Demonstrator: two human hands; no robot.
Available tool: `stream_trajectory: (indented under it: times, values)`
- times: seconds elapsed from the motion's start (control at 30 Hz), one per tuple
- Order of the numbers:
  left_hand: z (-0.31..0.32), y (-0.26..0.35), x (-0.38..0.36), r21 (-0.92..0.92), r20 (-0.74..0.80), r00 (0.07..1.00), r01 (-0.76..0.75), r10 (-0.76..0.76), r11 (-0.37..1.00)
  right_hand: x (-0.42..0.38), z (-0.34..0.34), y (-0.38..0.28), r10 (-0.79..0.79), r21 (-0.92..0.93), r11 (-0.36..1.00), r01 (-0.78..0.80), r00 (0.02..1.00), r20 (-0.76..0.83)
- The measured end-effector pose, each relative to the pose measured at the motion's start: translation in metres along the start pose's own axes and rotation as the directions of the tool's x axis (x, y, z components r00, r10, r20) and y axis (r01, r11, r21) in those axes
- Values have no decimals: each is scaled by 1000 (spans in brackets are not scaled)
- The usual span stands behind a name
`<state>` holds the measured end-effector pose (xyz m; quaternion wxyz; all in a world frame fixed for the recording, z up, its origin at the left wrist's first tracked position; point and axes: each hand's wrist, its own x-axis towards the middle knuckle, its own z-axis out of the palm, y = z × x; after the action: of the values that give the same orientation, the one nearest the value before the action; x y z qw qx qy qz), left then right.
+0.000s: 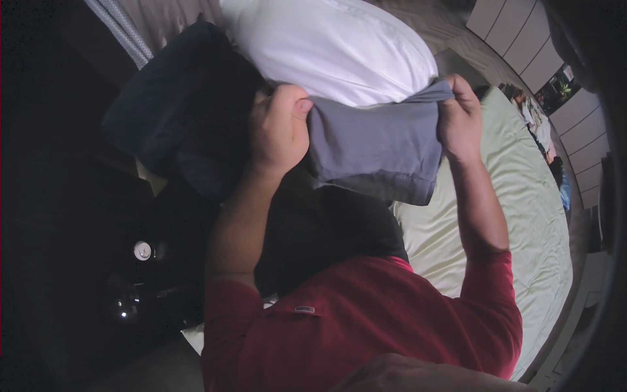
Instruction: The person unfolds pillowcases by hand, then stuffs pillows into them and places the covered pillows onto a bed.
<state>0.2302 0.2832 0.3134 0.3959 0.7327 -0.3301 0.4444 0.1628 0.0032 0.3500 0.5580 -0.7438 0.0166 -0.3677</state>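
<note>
L hand (282,127) is clamped on one top corner of the grey cover (375,140), thumb on top. R hand (460,121) has the other corner pinched, w/ the cloth bunched there. So both are closed on fabric, and the cover is stretched between them, right at the near end of the white pillow (333,49). Can't tell how much pillow is actually inside, fwiw. Dark cushion (189,98) sits to the left of the pillow, green sheet (509,215) to the right and nearer the body.

What could go wrong imo: the R side rim is twisted, so the pillow could snag or go in crooked. Also if either grip slips, the cover prob sags, b/c nothing else visible is holding its top edge up.
</note>
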Motion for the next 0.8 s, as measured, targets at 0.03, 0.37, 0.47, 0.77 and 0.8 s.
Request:
stream_trajectory:
  times: [0.03,0.37,0.47,0.77,0.8]
  values:
    - [-6,2,7,-46,76,997,-13,16,999,3,-6,-1,-23,-51,998,25,999,50]
    - [-51,32,48,-357,886,399,260,237,897,43,-57,-35,199,-350,928,130,623,757]
    - [-54,35,40,-303,949,206,373,240,877,26,-47,-50,293,-460,878,130,614,733]
    - [-25,22,-18,-63,977,-155,435,143,898,-8,-52,-4,279,-487,838,247,574,770]
    - [-23,22,-20,-55,973,-180,436,147,898,-10,-50,-1,259,-475,839,265,575,776]
